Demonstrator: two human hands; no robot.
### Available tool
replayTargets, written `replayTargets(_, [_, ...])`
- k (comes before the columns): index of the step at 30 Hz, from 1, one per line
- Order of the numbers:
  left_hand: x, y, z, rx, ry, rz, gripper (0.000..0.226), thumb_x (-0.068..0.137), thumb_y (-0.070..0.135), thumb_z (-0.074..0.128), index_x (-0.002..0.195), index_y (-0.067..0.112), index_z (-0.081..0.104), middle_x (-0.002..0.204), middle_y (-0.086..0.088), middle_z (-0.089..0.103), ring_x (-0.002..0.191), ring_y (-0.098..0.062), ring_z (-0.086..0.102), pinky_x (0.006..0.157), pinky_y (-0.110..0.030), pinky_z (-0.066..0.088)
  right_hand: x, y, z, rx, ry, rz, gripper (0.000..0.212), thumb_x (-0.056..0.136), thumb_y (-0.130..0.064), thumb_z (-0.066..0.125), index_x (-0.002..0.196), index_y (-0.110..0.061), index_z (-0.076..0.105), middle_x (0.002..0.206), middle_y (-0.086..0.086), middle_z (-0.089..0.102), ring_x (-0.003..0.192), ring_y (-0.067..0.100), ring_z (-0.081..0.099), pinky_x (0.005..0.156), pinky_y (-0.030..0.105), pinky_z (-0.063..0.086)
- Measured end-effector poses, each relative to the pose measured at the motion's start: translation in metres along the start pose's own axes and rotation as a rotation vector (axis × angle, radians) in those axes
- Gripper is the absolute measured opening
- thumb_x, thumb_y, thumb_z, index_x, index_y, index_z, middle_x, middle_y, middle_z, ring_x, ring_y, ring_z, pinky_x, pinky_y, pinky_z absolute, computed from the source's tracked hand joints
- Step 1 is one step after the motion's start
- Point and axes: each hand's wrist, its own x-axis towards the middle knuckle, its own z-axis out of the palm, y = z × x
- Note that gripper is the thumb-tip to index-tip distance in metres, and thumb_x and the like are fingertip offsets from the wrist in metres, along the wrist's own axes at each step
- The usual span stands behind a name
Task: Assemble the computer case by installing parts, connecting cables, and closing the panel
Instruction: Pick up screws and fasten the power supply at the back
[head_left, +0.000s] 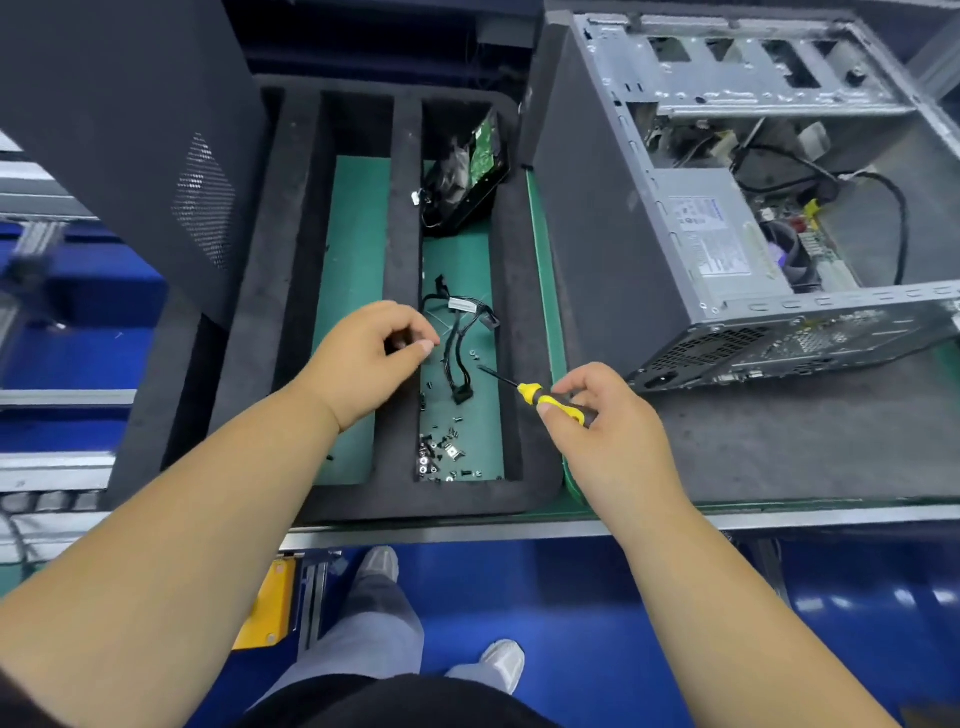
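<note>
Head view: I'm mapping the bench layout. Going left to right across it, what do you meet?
Side panel → left hand → foam tray holding cables and screws → screwdriver gripped by right hand → open case.

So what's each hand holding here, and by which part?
The right hand grips the screwdriver by its yellow-and-black handle. The left hand has curled fingertips pinched together; whether they hold anything cannot be told.

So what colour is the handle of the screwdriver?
Yellow and black. The head view shows the screwdriver best, gripped in the right hand.
</note>
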Motion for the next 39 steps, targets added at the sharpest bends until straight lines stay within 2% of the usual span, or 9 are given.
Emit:
replayTargets(5, [0.004, -0.006, -0.005, -0.008, 0.038, -0.046, 0.014, 0.09, 0.015, 0.061, 0.085, 0.027, 0.068, 0.087, 0.014, 0.062, 0.082, -0.001, 0.053, 0.069, -0.003, 0.033, 0.012, -0.007, 0.006, -0.045, -0.027, -0.021, 0.01, 0.086, -0.037, 0.066, 0.091, -0.04, 0.057, 0.088, -0.017, 0.067, 0.075, 0.001, 0.054, 0.06, 0.03, 0.046])
replayTargets(8, [0.005, -0.01, -0.006, -0.004, 0.035, -0.052, 0.015, 0.09, 0.015, 0.062, 0.084, 0.027, 0.068, 0.086, 0.014, 0.064, 0.081, -0.003, 0.054, 0.068, -0.003, 0.034, 0.018, -0.011, 0.011, -0.076, -0.056, -0.031, 0.01, 0.084, -0.039, 0.068, 0.089, -0.04, 0.059, 0.076, -0.023, 0.061, 0.067, 0.001, 0.052, 0.053, 0.028, 0.041])
replayTargets(11, [0.008, -0.016, -0.008, -0.004, 0.04, -0.07, 0.016, 0.089, 0.014, 0.063, 0.083, 0.028, 0.068, 0.085, 0.011, 0.065, 0.08, -0.005, 0.055, 0.068, -0.004, 0.036, 0.022, -0.015, 0.017, -0.094, -0.13, -0.037, 0.009, 0.083, -0.038, 0.07, 0.087, -0.039, 0.062, 0.077, -0.028, 0.059, 0.064, -0.001, 0.052, 0.052, 0.024, 0.037])
replayTargets(15, [0.012, -0.022, -0.008, -0.006, 0.041, -0.086, 0.023, 0.089, 0.014, 0.063, 0.08, 0.035, 0.066, 0.083, 0.014, 0.065, 0.079, -0.006, 0.055, 0.069, -0.004, 0.037, 0.028, -0.02, 0.029, -0.259, -0.271, -0.101, 0.01, 0.084, -0.041, 0.07, 0.084, -0.037, 0.062, 0.072, -0.016, 0.061, 0.071, 0.002, 0.055, 0.054, 0.021, 0.037])
replayTargets(18, [0.015, -0.024, -0.008, -0.012, 0.047, -0.09, 0.024, 0.089, 0.014, 0.063, 0.079, 0.036, 0.065, 0.082, 0.013, 0.065, 0.077, -0.008, 0.055, 0.068, -0.007, 0.04, 0.029, -0.023, 0.038, -0.405, -0.361, -0.178, 0.01, 0.087, -0.042, 0.067, 0.091, -0.035, 0.063, 0.075, -0.015, 0.056, 0.075, 0.005, 0.053, 0.06, 0.022, 0.04])
replayTargets(24, [0.014, -0.022, -0.008, -0.023, 0.048, -0.078, 0.019, 0.089, 0.015, 0.064, 0.083, 0.033, 0.067, 0.087, 0.006, 0.065, 0.079, -0.012, 0.055, 0.071, -0.012, 0.043, 0.032, -0.025, 0.05, -0.441, -0.412, -0.234, 0.011, 0.089, -0.043, 0.064, 0.094, -0.034, 0.064, 0.075, -0.013, 0.055, 0.074, 0.007, 0.053, 0.057, 0.025, 0.039])
replayTargets(32, [0.007, -0.021, -0.009, -0.031, 0.043, -0.101, 0.018, 0.089, 0.016, 0.064, 0.084, 0.033, 0.067, 0.086, 0.005, 0.064, 0.077, -0.016, 0.055, 0.072, -0.017, 0.045, 0.031, -0.03, 0.047, -0.429, -0.396, -0.239, 0.009, 0.089, -0.042, 0.065, 0.094, -0.035, 0.063, 0.076, -0.013, 0.057, 0.074, 0.007, 0.054, 0.059, 0.026, 0.042])
replayTargets(36, [0.003, -0.016, -0.009, -0.05, 0.027, -0.137, 0.017, 0.091, 0.016, 0.062, 0.086, 0.032, 0.068, 0.087, 0.006, 0.065, 0.078, -0.016, 0.056, 0.076, -0.024, 0.048, 0.03, -0.034, 0.027, -0.274, -0.236, -0.191, 0.009, 0.085, -0.041, 0.069, 0.085, -0.036, 0.061, 0.07, -0.015, 0.059, 0.067, 0.004, 0.054, 0.055, 0.025, 0.038])
replayTargets(39, [0.001, -0.007, -0.009, -0.098, -0.008, -0.181, 0.016, 0.092, 0.018, 0.06, 0.087, 0.032, 0.068, 0.08, 0.009, 0.067, 0.067, -0.005, 0.054, 0.068, -0.013, 0.045, 0.027, -0.035, 0.009, -0.082, -0.104, -0.163, 0.008, 0.082, -0.04, 0.07, 0.085, -0.036, 0.063, 0.071, -0.019, 0.06, 0.06, 0.005, 0.053, 0.055, 0.025, 0.041])
